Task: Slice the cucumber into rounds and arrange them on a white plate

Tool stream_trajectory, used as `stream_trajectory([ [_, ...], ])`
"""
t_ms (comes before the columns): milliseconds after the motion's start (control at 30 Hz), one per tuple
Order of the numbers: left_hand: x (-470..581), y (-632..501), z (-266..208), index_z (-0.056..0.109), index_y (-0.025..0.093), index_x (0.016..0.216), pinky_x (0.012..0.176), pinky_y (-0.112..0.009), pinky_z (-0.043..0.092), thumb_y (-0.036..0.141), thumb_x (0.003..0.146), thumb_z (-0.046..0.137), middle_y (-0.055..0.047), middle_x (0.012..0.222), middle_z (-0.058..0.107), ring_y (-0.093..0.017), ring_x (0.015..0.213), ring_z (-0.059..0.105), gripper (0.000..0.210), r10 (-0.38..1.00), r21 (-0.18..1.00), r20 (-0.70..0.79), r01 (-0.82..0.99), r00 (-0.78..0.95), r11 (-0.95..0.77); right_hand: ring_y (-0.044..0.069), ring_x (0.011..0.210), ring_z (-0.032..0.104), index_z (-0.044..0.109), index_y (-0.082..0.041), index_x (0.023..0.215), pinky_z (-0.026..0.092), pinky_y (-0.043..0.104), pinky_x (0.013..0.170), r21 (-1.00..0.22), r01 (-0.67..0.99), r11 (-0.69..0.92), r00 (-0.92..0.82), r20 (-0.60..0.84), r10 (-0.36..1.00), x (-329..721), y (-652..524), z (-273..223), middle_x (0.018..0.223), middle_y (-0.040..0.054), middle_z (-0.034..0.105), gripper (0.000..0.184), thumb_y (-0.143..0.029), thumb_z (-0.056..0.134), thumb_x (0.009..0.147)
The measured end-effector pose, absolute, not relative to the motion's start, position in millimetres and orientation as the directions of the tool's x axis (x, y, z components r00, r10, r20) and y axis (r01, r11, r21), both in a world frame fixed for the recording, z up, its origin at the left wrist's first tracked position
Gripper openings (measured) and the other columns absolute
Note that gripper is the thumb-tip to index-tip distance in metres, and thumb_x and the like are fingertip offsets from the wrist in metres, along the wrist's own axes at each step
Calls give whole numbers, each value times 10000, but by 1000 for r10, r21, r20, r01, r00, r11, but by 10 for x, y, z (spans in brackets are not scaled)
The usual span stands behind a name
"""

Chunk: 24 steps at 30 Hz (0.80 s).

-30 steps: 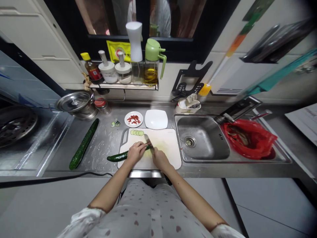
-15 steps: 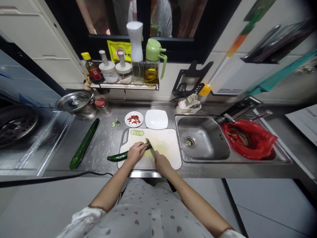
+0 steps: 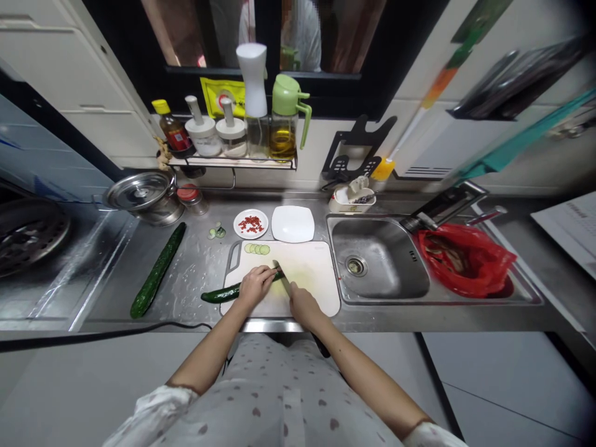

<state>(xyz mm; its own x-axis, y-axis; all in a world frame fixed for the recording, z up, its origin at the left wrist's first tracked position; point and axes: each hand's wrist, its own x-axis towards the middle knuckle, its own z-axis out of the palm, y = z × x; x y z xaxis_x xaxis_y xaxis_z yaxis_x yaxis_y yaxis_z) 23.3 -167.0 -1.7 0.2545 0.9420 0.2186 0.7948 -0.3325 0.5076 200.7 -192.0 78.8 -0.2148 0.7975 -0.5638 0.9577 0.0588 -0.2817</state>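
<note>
My left hand (image 3: 256, 285) is closed over a dark green cucumber (image 3: 220, 294), pressing it down on the white cutting board (image 3: 321, 273). The cucumber's left end sticks out past the board's edge. In my right hand (image 3: 303, 305) is a kitchen knife (image 3: 282, 277), its blade at the cucumber's right end, close to my left fingertips. My fingers hide most of the knife's handle. A short row of cucumber slices (image 3: 257, 249) lies near the board's top left. Behind the board stand a small plate of chopped red pieces (image 3: 251, 223) and a white square plate (image 3: 293, 223).
A second cucumber (image 3: 158, 270) lies on the steel counter to the left, with cucumber scraps (image 3: 216, 232) nearby. A lidded pot (image 3: 144, 195) and red-lidded jar (image 3: 192, 198) stand behind. To the right are a sink (image 3: 379, 261) and a red plastic bag (image 3: 465, 261). A condiment shelf (image 3: 233, 162) hangs above.
The whole view has shifted very slightly. Both hands, the knife and the cucumber keep nearly the same places on the board.
</note>
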Motion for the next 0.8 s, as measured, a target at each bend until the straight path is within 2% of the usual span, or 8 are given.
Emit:
stream_trajectory([
  [467,216,-1648,-38,675,274,1092,842,-274,472,302,924,487,-30,1005,654,-150,941,576,253,940,508,203,791,273,-340,229,924,622,422,-127,1188,423,296,714,-318,946,68,-234,-520,821,1892,-1796,658,998,156,643,324,-74,348,877],
  [800,220,-1664,-9,670,281,1101,816,-263,472,296,926,482,-29,1012,650,-147,929,576,257,942,509,203,793,266,-333,229,905,631,435,-140,1161,409,281,680,-283,957,66,-219,-554,803,1982,-1960,693,978,142,647,324,-70,398,848],
])
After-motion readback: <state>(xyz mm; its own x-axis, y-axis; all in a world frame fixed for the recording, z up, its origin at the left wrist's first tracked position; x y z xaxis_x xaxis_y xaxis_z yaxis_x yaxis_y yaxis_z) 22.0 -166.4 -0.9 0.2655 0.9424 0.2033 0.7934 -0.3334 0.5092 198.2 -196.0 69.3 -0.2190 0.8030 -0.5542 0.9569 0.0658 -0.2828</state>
